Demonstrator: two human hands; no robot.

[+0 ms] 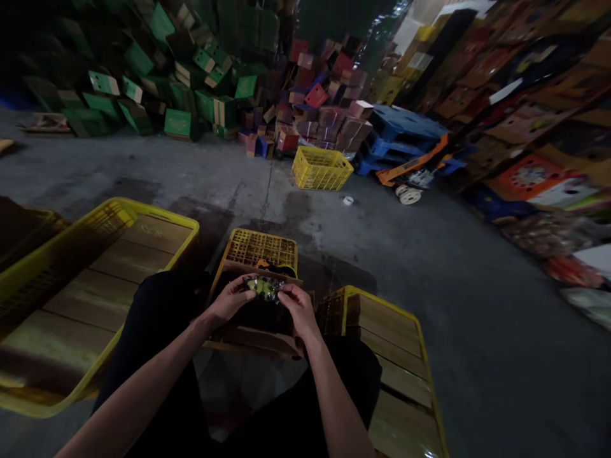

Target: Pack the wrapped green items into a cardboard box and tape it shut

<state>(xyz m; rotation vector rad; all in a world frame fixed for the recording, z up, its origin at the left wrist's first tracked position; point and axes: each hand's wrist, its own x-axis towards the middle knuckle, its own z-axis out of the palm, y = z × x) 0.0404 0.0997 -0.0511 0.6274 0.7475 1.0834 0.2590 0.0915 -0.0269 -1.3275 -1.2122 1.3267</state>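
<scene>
Between my two hands is a small yellow-green item in clear plastic wrap (262, 288); its exact kind is hard to make out. My left hand (232, 298) pinches its left end, and my right hand (296, 304) grips the right end. Below it, between my knees, an open cardboard box (252, 338) with a dark inside rests at a yellow crate (260, 243). Just beyond the wrapped item lies a black and orange object (279, 267), partly hidden, whose kind I cannot tell.
A large yellow crate (160, 211) of cardboard boxes stands at my left, another yellow crate (417, 318) at my right. Ahead are a yellow basket (322, 168), a white roll (348, 200), an orange pallet jack (415, 165), blue pallets (405, 121) and heaped green boxes (179, 122).
</scene>
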